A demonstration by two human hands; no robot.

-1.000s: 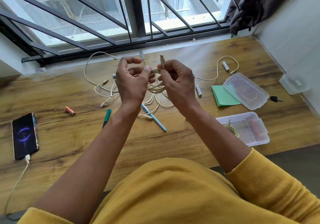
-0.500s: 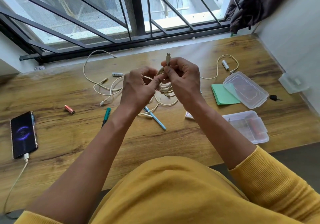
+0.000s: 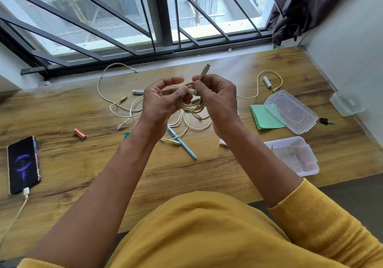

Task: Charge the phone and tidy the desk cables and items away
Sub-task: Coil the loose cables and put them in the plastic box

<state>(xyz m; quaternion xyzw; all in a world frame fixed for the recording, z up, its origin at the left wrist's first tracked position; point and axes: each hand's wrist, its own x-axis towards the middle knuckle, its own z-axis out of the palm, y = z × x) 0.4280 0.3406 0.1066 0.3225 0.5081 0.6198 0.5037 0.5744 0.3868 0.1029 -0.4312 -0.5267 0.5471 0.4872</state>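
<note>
You hold a coiled cream-coloured braided cable [image 3: 191, 103] in the air above the middle of the wooden bench [image 3: 83, 164]. Your left hand [image 3: 163, 99] pinches the bundle from the left, thumb on top. Your right hand [image 3: 217, 99] grips the loops and one plug end. That free plug [image 3: 205, 71] points up and slightly right, towards the window; the coil's loops hang down below your hands, and their plane cannot be judged exactly.

Done, by appearance: the black smartphone [image 3: 22, 164] lies at the bench's left edge with a white charging lead [image 3: 26, 192] plugged into its near end and its screen lit.

Left, by appearance: this coil is not yet stowed. More loose cream cables [image 3: 116, 101] sprawl on the bench beneath and behind your hands. Also out are a light-blue pen [image 3: 182, 143], an orange battery [image 3: 80, 134], two white batteries [image 3: 137, 92], and green paper notes [image 3: 266, 118]. The clear plastic box [image 3: 294, 155], near right, stands open with its clear lid [image 3: 290, 111] lying apart behind it.
</note>
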